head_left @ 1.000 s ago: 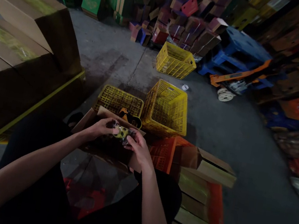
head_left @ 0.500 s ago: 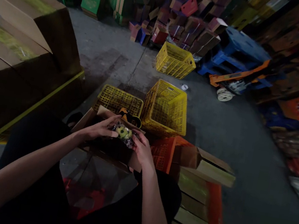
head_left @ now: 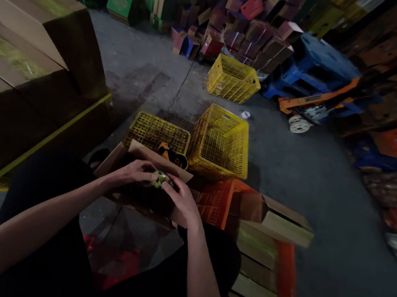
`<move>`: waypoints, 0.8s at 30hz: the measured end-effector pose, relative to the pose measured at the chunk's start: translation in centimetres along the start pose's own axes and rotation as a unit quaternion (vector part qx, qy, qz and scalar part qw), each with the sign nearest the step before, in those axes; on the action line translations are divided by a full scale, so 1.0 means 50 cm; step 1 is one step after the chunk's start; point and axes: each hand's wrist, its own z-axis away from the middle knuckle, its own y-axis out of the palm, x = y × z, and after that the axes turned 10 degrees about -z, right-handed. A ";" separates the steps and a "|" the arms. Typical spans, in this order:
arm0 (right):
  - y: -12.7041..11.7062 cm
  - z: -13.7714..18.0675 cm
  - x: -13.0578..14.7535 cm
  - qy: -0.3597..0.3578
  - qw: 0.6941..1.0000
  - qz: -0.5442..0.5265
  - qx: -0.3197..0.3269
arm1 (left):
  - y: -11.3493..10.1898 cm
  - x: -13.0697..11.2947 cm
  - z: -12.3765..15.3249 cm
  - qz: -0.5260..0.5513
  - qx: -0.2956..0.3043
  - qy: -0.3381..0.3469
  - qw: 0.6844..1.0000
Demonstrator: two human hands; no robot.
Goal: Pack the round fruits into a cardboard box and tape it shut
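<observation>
Both my hands meet over an open cardboard box (head_left: 115,159) in front of my lap. My left hand (head_left: 131,172) and my right hand (head_left: 181,198) are closed round a small yellow-and-black wrapped item (head_left: 159,179), which shows only between the fingers. The item sits low, at the box's opening. A dark shoe with an orange lining (head_left: 169,153) lies just beyond the box, against a flat yellow crate (head_left: 148,128).
An upright yellow crate (head_left: 221,142) and another further back (head_left: 234,79) stand on the concrete floor. An orange crate (head_left: 217,202) with stacked cartons (head_left: 273,223) is at my right. Big cardboard boxes (head_left: 25,61) fill the left. Piles of boxes and a blue pallet (head_left: 320,67) line the back.
The wrapped item was turned between my fingers, then lowered toward the box. My right hand has come over it, so less of it shows now.
</observation>
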 end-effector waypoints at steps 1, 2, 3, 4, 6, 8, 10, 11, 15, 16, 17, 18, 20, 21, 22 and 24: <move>-0.001 -0.002 0.000 -0.010 1.000 0.013 0.005 | 0.001 -0.003 0.002 -0.004 0.005 -0.008 1.000; -0.003 -0.004 -0.001 -0.018 1.000 0.020 0.015 | 0.001 -0.006 0.004 -0.008 0.009 -0.016 1.000; -0.004 -0.006 -0.001 -0.023 0.999 0.022 0.026 | 0.002 -0.009 0.006 -0.010 0.012 -0.023 1.000; -0.004 -0.006 -0.002 -0.026 0.999 0.024 0.037 | 0.002 -0.010 0.006 -0.010 0.013 -0.031 0.999; -0.004 -0.006 -0.002 -0.030 0.998 0.027 0.050 | 0.003 -0.011 0.006 -0.003 0.014 -0.046 0.999; -0.004 -0.004 -0.002 -0.032 0.997 0.031 0.059 | 0.004 -0.008 0.004 0.007 0.007 -0.057 0.998; -0.005 -0.003 -0.001 -0.028 0.996 0.034 0.074 | 0.005 -0.005 0.003 0.011 0.003 -0.057 0.998; -0.005 -0.003 -0.001 -0.025 0.996 0.035 0.081 | 0.006 -0.004 0.002 0.010 0.001 -0.057 0.998; -0.007 -0.005 -0.003 -0.019 0.996 0.033 0.086 | 0.009 -0.007 0.002 0.029 -0.020 -0.088 0.995; -0.007 -0.006 -0.003 -0.019 0.996 0.030 0.083 | 0.010 -0.009 0.002 0.041 -0.023 -0.096 0.994; -0.006 -0.006 -0.003 -0.020 0.996 0.026 0.081 | 0.010 -0.011 0.003 0.052 -0.022 -0.100 0.993; -0.005 -0.005 -0.003 -0.022 0.996 0.020 0.079 | 0.011 -0.013 0.003 0.059 -0.017 -0.100 0.993; -0.001 -0.004 -0.003 -0.028 0.997 0.006 0.072 | 0.012 -0.014 0.004 0.061 0.002 -0.100 0.993; 0.001 -0.003 -0.003 -0.033 0.997 0.002 0.066 | 0.013 -0.014 0.004 0.061 0.016 -0.099 0.993; 0.003 -0.003 -0.004 -0.037 0.998 0.004 0.059 | 0.014 -0.013 0.003 0.064 0.030 -0.097 0.993; 0.003 -0.003 -0.008 -0.037 0.998 0.021 0.038 | 0.015 -0.006 0.000 0.071 0.042 -0.091 0.992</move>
